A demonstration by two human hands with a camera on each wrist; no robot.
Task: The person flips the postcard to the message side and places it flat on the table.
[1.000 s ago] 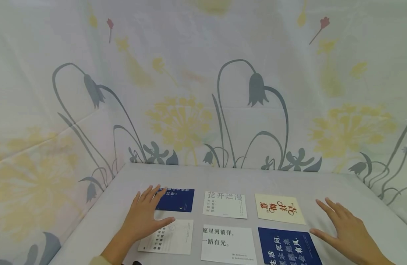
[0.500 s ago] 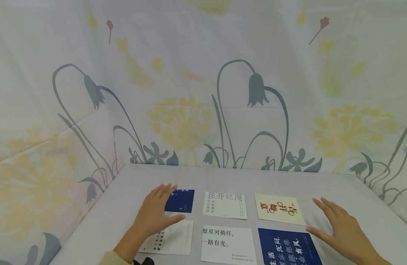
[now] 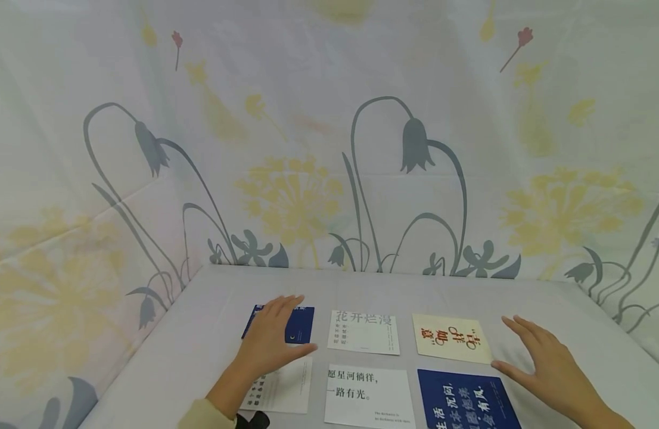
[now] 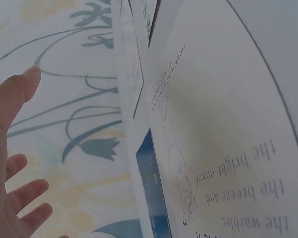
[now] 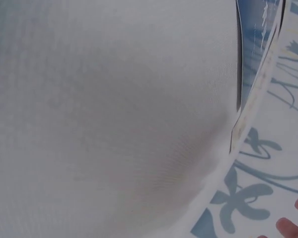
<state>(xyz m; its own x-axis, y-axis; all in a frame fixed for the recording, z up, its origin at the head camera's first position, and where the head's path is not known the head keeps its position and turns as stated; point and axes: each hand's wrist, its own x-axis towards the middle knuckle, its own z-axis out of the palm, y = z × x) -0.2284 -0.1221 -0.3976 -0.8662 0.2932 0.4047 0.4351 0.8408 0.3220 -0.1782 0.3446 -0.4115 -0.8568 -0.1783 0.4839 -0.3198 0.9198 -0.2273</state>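
A pale sleeve [image 3: 203, 414] and a black object [image 3: 254, 420] by the left wrist come in at the bottom of the head view, which cuts off the near edge of the table [image 3: 361, 289].

In the near row lie a partly covered white card [image 3: 286, 387], a white text card [image 3: 368, 396] and a large blue card [image 3: 466, 400], its near edge out of frame. The left hand [image 3: 270, 339] hangs over the table's left half, thumb well apart from extended fingers, holding nothing. The right hand [image 3: 549, 363] is towards the right edge, similarly spread and holding nothing; its thumb tip meets a corner of the cream card [image 3: 451, 338] in the head view, though contact cannot be told.

The far row runs from a moon-marked blue card [image 3: 301, 326] through a grey-lettered card [image 3: 364, 332] to the cream card. Narrow strips of table separate the cards; broader margins reach the side edges and far edge, where a flowered cloth [image 3: 329, 131] rises.

The left wrist view alone shows the partly covered white card's English lines and a line drawing. The right wrist view mostly shows table surface, with only fingertips [image 5: 290, 229] in its corner.
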